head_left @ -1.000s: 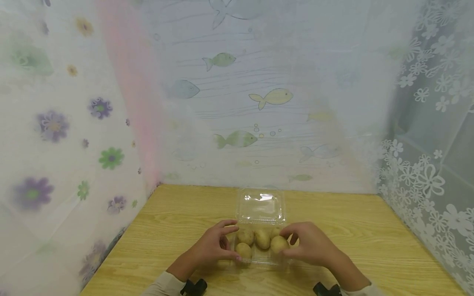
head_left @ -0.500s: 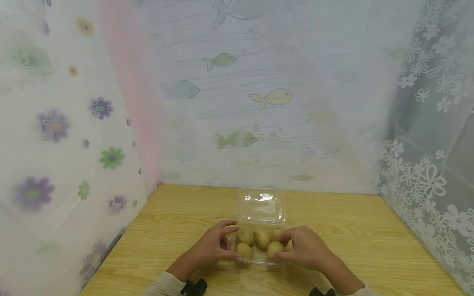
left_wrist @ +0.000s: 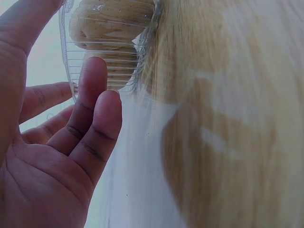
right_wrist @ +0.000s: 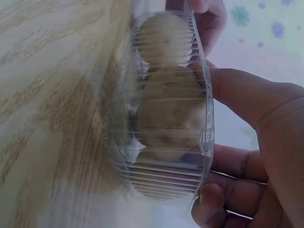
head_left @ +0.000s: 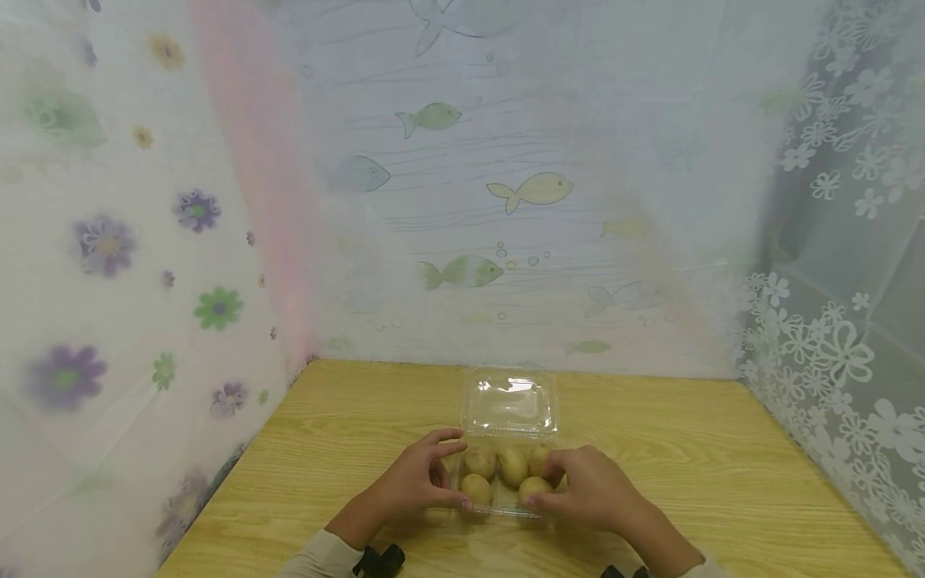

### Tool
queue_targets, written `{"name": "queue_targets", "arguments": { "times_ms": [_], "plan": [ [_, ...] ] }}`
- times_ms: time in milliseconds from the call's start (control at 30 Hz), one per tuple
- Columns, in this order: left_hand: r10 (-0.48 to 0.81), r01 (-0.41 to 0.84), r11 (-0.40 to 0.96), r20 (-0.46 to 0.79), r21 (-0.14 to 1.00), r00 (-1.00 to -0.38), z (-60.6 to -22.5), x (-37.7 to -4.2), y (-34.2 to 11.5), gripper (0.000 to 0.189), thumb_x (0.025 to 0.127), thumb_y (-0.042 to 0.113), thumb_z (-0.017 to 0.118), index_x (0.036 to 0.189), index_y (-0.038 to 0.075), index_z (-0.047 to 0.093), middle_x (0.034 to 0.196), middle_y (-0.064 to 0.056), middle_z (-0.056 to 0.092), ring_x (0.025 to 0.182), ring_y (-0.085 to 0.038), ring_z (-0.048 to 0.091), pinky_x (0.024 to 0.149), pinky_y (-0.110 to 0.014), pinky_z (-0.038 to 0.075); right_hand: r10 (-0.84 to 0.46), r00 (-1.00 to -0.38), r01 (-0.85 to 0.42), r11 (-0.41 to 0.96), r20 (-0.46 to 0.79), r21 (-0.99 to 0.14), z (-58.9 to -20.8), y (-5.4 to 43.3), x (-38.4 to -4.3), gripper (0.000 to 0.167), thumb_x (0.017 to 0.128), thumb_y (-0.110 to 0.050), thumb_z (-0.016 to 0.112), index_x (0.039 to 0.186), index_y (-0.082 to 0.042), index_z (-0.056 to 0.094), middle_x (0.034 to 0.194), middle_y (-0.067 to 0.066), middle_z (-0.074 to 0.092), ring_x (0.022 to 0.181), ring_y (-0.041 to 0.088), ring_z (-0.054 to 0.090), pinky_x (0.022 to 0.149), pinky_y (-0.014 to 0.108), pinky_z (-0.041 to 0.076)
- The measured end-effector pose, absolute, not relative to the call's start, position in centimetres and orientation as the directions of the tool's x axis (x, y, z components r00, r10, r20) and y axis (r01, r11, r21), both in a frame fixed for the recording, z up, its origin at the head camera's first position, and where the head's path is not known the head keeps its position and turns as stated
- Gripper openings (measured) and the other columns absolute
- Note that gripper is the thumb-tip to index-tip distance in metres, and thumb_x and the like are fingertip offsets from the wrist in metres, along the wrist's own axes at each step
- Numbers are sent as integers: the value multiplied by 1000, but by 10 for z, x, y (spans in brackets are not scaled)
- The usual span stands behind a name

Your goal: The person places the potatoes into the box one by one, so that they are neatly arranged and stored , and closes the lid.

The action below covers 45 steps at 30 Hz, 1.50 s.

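A clear plastic clamshell box [head_left: 502,512] holds several potatoes, its lid [head_left: 509,405] laid back behind it. My left hand [head_left: 415,480] spans the box's left side, thumb at the front-left corner and fingers toward the back. In the left wrist view, two bent fingers [left_wrist: 107,114] overlap the ridged wall. With thumb and fingers over the right side, my right hand [head_left: 596,491] grips the front-right potato [head_left: 534,488] inside the box. The right wrist view shows potatoes [right_wrist: 171,109] through the clear wall, with the thumb [right_wrist: 242,92] at the rim. Another potato [head_left: 476,488] lies front left.
The box rests on a wood-grain table [head_left: 361,417]. Behind it hangs a sheet printed with fish [head_left: 470,271]. Flowered sheets [head_left: 108,241] close off the left and right sides.
My right hand has moved left and slightly toward me, shifting the front-right potato left within the box. The left hand has stayed still.
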<state>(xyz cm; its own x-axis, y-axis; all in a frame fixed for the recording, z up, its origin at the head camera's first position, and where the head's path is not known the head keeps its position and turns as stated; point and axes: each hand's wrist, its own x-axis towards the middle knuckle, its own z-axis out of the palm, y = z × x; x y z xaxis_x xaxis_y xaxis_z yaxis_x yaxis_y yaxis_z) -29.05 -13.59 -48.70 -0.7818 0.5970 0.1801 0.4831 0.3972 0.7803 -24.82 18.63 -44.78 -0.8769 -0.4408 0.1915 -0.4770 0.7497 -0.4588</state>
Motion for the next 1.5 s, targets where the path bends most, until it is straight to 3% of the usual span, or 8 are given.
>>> {"name": "queue_targets", "arguments": {
  "times_ms": [933,1233,1500],
  "plan": [
    [593,498,401,197,769,-781,-487,-290,-136,88,80,40,90,150,2,52,162,-7,41,74,-3,66,70,-23,59,-423,-876,-481,797,231,-365,-454,182,-249,34,81,-60,82,80,-29,69,76,-20,67,62,-4,50,56,20,44],
    [594,509,404,205,760,-778,-487,-291,-135,88,80,41,90,150,2,53,161,-8,41,74,-2,66,71,-23,59,-439,-865,-500,795,244,-343,-454,184,-249,33,81,-63,79,82,-30,74,83,-19,73,75,2,66,64,21,51],
    [585,509,415,207,755,-784,-488,-291,-134,87,79,42,90,149,4,54,161,-5,42,76,-3,67,72,-23,59,-426,-870,-491,798,250,-350,-453,186,-250,33,79,-64,80,82,-32,75,84,-20,73,79,7,69,65,24,52]
  ]
}}
